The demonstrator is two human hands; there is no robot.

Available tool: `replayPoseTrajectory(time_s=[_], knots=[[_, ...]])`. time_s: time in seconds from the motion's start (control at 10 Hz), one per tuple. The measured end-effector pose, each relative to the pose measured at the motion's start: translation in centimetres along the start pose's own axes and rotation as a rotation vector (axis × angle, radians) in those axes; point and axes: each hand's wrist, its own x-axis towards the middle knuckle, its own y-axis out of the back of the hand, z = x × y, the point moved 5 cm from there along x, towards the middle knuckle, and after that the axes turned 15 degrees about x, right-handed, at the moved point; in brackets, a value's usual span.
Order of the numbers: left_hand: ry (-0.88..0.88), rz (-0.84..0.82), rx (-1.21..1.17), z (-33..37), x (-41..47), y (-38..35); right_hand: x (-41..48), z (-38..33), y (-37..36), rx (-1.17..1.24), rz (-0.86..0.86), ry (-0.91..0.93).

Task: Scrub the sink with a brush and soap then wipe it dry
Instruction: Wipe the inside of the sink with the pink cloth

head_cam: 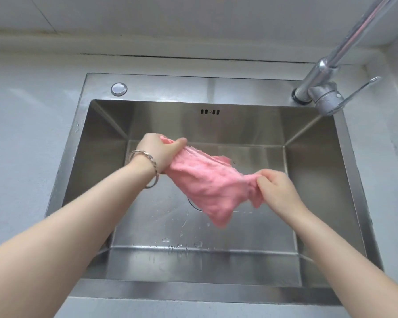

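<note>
Pink cloth (pixel 207 187), crumpled and fuzzy, stretched above the middle of the steel sink (pixel 319 180). Left hand (pixel 157 153) grips its far-left end, right hand (pixel 277 188) pinches the near-right end. Water beads dot the sink's near floor.

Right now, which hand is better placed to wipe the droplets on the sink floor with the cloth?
Left, probably. The left hand grips a bunched end of the pink cloth in its fist; the right hand only pinches an edge.
</note>
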Motion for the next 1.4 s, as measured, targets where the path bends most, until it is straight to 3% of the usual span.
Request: replayPoseTrajectory(time_s=[0.1,0.2,0.3,0.4,0.5,0.6,0.7,0.8,0.9,1.0,1.1,1.2,1.3,1.4], knots=[[0.167,-0.077,-0.231,-0.8,0.4,0.4,-0.6,-2.6,-0.7,0.093,-0.099,0.006],[0.087,-0.240,-0.518,-0.6,-0.1,-0.5,-1.6,-5.4,-1.0,0.184,-0.202,0.028],[-0.036,-0.528,-0.782,-0.1,-1.3,-1.3,-1.8,-6.1,-0.1,-0.074,-0.219,0.077],[-0.024,-0.585,-0.781,-0.3,-1.9,-1.6,-1.7,-5.9,0.9,-0.291,-0.175,0.097],[-0.083,-0.519,-0.810,0.3,-2.4,-1.9,-2.2,-4.7,0.7,-0.470,-0.247,0.084],[-0.259,-0.595,-0.997,1.3,-3.2,-1.6,-2.4,-4.2,1.7,-0.419,-0.007,0.323],[-0.239,-0.729,-0.966,1.9,-4.4,-1.8,-1.8,-2.1,2.8,-0.037,0.285,0.282],[-0.279,-0.603,-0.930,3.3,-4.7,-2.7,-0.7,1.3,1.9,0.356,0.443,-0.138],[-0.250,-0.566,-0.816,5.7,-4.8,-3.9,0.1,1.7,-1.6,0.905,0.302,-0.360],[-0.358,-0.681,-0.565,9.1,-6.0,-5.9,1.0,1.5,-4.3,1.377,0.104,-0.454],[-0.482,-0.616,-0.004,10.5,-5.7,-8.5,3.1,2.4,-3.8,1.572,0.022,-0.380],[-0.633,-0.124,0.190,9.8,-2.1,-7.1,4.9,2.9,-1.5,1.642,0.241,-0.293],[-0.883,0.575,0.407,8.1,1.6,-4.8,8.5,2.7,1.0,1.500,0.464,-0.091],[-0.817,0.737,0.611,5.2,6.4,-5.4,12.4,1.1,1.5,0.938,0.772,0.214]])
